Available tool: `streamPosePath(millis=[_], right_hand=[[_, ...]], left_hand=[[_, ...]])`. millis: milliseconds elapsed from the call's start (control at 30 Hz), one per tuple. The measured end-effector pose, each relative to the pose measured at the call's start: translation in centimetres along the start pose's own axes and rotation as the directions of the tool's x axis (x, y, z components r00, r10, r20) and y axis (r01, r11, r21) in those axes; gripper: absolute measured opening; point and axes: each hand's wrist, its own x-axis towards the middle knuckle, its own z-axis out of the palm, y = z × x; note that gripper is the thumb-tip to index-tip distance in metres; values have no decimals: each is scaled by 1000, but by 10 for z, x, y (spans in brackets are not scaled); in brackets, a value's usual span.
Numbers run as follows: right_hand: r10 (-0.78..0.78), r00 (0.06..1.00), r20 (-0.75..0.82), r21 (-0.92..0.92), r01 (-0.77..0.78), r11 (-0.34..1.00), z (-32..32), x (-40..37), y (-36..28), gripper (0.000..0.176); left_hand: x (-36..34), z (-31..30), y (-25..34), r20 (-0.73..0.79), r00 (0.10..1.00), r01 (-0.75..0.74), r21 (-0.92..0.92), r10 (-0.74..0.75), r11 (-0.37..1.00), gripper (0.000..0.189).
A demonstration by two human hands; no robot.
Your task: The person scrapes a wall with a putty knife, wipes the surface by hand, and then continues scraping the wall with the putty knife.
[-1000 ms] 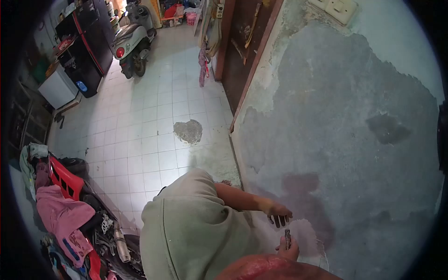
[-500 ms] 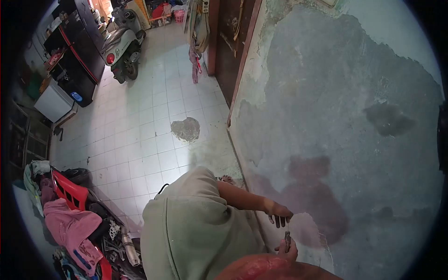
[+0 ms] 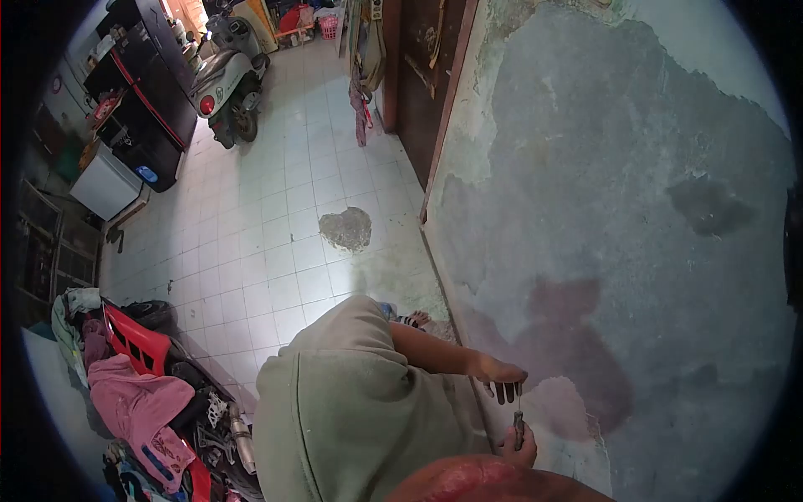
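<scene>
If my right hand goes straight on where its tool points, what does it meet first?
Probably your left hand, just above the tool in the picture; depth, and whether they touch, is unclear.

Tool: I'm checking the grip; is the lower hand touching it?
Touching. The head view shows the lower hand gripping the tool by its dark handle.

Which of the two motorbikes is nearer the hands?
The red motorbike at lower left, draped with pink cloth; the pale scooter stands farther off, at upper left.
</scene>
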Motion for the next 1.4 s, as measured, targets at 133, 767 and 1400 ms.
streamPosePath(millis=[133, 767, 1400], right_hand=[[15, 1000, -3, -33, -15, 999, 3, 2, 10, 40], [89, 994, -61, -47, -92, 995, 21, 8, -46, 36], [209, 978, -20, -19, -209, 978, 32, 91, -142, 44]], left_hand=[[4, -2, -2, -27, 999, 28, -1, -28, 1000, 42], [-18, -29, 15, -67, 996, 65, 30, -63, 997, 39], [-36, -137, 80, 76, 992, 72, 313, -100, 947, 44]])
